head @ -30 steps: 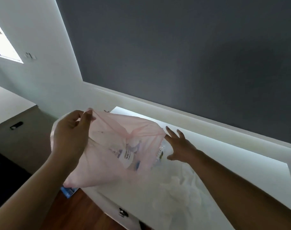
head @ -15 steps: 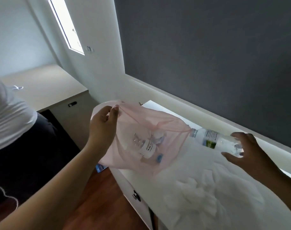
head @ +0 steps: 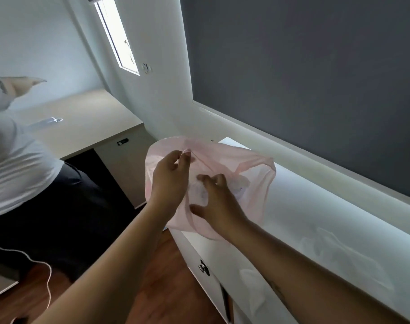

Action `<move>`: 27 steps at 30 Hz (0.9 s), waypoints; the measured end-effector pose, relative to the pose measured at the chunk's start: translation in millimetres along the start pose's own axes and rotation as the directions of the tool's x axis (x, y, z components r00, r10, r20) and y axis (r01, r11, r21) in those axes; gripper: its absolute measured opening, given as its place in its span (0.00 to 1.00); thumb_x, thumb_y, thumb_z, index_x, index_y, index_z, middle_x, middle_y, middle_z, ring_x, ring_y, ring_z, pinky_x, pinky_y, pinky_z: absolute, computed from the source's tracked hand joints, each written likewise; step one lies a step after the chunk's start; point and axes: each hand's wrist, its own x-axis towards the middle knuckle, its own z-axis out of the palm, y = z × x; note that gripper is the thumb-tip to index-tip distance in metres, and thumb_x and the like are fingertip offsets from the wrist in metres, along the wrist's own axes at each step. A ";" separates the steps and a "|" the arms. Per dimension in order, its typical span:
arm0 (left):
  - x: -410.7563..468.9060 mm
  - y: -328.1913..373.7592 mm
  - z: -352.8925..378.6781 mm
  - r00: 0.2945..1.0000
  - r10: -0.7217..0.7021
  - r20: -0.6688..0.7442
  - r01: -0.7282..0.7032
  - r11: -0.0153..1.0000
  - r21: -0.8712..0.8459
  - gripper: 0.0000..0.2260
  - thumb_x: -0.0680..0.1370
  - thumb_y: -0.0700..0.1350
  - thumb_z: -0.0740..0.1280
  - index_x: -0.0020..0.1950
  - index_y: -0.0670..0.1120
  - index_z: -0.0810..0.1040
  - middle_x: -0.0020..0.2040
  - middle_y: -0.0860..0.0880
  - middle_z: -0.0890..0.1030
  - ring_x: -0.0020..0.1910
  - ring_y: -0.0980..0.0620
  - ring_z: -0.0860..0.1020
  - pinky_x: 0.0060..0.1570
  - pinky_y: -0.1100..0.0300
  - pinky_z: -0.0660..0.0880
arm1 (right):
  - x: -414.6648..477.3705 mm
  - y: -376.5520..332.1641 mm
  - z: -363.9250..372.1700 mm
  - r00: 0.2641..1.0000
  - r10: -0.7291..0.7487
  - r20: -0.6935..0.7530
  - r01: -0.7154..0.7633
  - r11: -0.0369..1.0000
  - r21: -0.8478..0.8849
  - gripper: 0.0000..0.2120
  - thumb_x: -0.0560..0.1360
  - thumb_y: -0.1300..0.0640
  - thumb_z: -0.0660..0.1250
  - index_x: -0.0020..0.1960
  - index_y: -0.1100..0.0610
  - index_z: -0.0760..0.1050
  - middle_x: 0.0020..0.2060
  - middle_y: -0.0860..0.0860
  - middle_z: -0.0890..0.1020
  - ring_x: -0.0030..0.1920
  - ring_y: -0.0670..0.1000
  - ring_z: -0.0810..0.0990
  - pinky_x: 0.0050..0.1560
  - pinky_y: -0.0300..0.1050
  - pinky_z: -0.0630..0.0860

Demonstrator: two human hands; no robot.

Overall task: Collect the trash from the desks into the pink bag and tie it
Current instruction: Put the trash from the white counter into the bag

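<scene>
The pink bag [head: 253, 183] hangs open over the left end of the white desk [head: 292, 190]. My left hand [head: 170, 176] pinches its near rim between thumb and fingers. At the bag's mouth my right hand [head: 219, 203] has its fingers spread and nothing visible in them. Pale, blurred trash [head: 240, 187] shows inside the bag behind that hand. Crumpled white sheets [head: 339, 251] lie on the desk to the right.
Another person in a white shirt [head: 14, 160] stands at the left, close to a beige desk [head: 82, 122] that carries a small white object [head: 53, 119]. Below the white desk are a drawer knob [head: 202, 267] and wooden floor [head: 152, 288].
My right hand carried a plastic bottle from the desk to the bag's mouth and no longer holds it. My left hand kept its hold on the rim. The view swung left.
</scene>
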 end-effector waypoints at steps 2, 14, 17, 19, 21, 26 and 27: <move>-2.5 -3.1 0.3 1.000 0.003 0.006 -0.003 1.000 -0.002 0.13 0.83 0.54 0.60 0.44 0.54 0.81 0.33 0.69 0.79 0.33 0.65 0.76 0.36 0.64 0.67 | -8.7 3.5 11.1 0.993 -0.049 0.107 0.059 0.994 -0.091 0.37 0.71 0.39 0.70 0.75 0.49 0.61 0.70 0.53 0.66 0.66 0.53 0.74 0.65 0.44 0.71; -17.1 -12.8 23.0 0.994 0.023 0.103 -0.009 0.992 -0.129 0.14 0.81 0.57 0.61 0.41 0.60 0.83 0.37 0.63 0.82 0.31 0.66 0.76 0.33 0.61 0.71 | -102.8 92.2 -22.0 0.949 0.050 -0.311 -0.140 0.951 -0.274 0.29 0.70 0.35 0.67 0.66 0.48 0.75 0.62 0.52 0.76 0.61 0.56 0.75 0.59 0.55 0.74; -22.3 -13.3 37.0 0.990 0.027 0.140 0.000 0.982 -0.189 0.15 0.82 0.54 0.62 0.38 0.59 0.82 0.36 0.61 0.83 0.26 0.63 0.75 0.29 0.61 0.71 | -154.4 136.7 -45.1 0.892 0.372 -0.256 -0.445 0.822 -0.356 0.51 0.61 0.19 0.56 0.77 0.43 0.56 0.77 0.54 0.58 0.76 0.61 0.55 0.73 0.63 0.56; -25.1 -15.0 44.4 0.986 0.030 0.163 0.005 0.977 -0.214 0.14 0.82 0.54 0.63 0.38 0.57 0.82 0.32 0.59 0.81 0.24 0.62 0.73 0.30 0.58 0.69 | -186.6 152.6 -37.1 0.881 0.465 -0.086 -0.449 0.766 -0.460 0.57 0.56 0.14 0.48 0.76 0.38 0.33 0.78 0.52 0.37 0.76 0.62 0.33 0.73 0.66 0.38; -28.2 -17.0 48.7 0.982 0.024 0.189 0.018 0.976 -0.218 0.14 0.82 0.53 0.63 0.40 0.53 0.81 0.27 0.58 0.78 0.23 0.61 0.72 0.31 0.57 0.69 | -199.7 147.3 -14.9 0.917 0.398 -0.038 -0.367 0.800 -0.475 0.56 0.55 0.13 0.46 0.75 0.37 0.29 0.77 0.51 0.32 0.74 0.61 0.26 0.71 0.69 0.34; -29.1 -14.6 50.3 0.978 0.007 0.207 0.032 0.983 -0.183 0.13 0.82 0.54 0.62 0.41 0.52 0.81 0.29 0.58 0.79 0.22 0.61 0.71 0.30 0.59 0.67 | -169.6 125.5 -0.1 0.952 0.278 -0.130 -0.305 0.806 -0.507 0.44 0.66 0.20 0.52 0.77 0.41 0.57 0.79 0.54 0.53 0.77 0.67 0.46 0.71 0.71 0.39; -27.8 -13.5 49.7 0.980 0.008 0.198 0.025 0.986 -0.166 0.13 0.82 0.54 0.62 0.41 0.53 0.81 0.29 0.59 0.79 0.22 0.61 0.70 0.30 0.60 0.67 | -166.0 130.5 -6.2 0.938 0.320 -0.131 -0.340 0.790 -0.510 0.39 0.70 0.24 0.53 0.75 0.42 0.61 0.78 0.53 0.57 0.77 0.67 0.49 0.71 0.71 0.39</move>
